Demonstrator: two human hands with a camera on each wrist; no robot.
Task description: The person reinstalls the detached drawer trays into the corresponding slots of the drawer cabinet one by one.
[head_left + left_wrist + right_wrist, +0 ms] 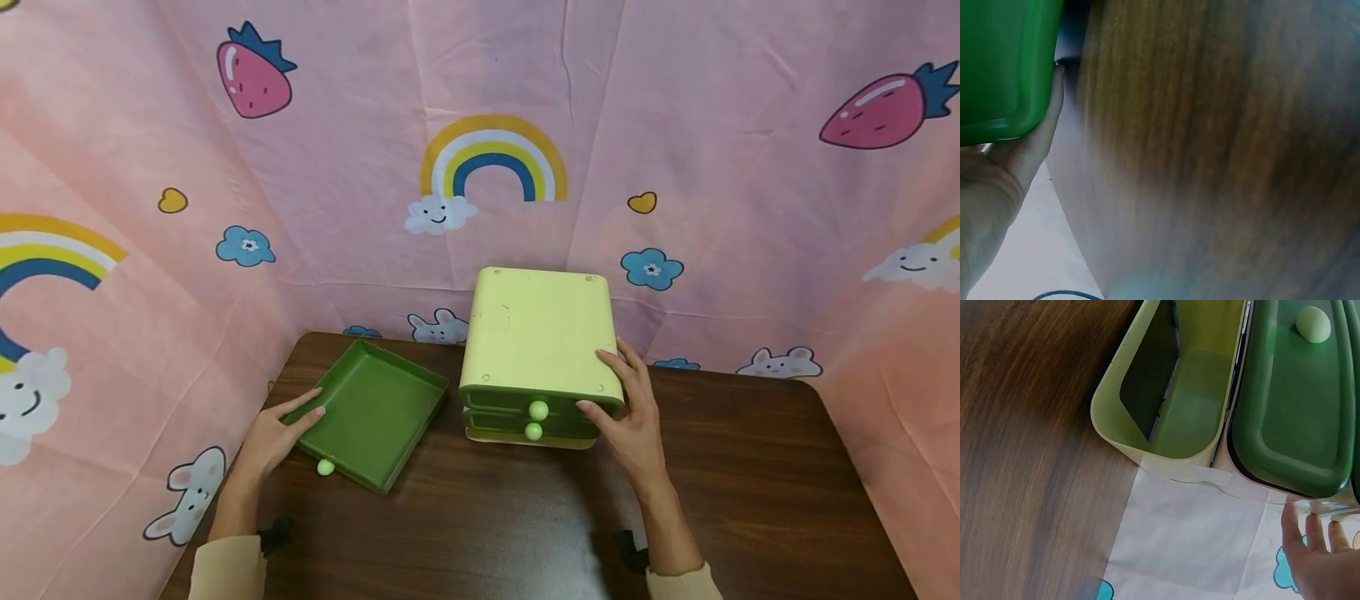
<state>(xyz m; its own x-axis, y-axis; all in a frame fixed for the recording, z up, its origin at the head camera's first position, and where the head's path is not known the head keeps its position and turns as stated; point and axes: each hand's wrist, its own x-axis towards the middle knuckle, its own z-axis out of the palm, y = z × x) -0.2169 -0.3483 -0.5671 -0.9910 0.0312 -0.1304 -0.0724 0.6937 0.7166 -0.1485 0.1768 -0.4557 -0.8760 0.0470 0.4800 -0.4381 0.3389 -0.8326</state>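
Left grip [272, 433] pinches loose green drawer [375, 417] by its left wall, thumb over the rim. Drawer is left of the cabinet [543, 329], near it; can't tell if it touches the surface [465, 525]. Right grip [632, 417] spread round cabinet's right front corner, thumb at front top edge, fingertips touching the side. Two knobbed drawers [502, 402] seated; bottom bay [1191, 406] open. Pink cloth [360, 200] behind.

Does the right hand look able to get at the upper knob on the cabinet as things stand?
Probably yes. The right hand grips the cabinet with its thumb near the upper knob, and nothing shows between them, though it might have to loosen its hold first.
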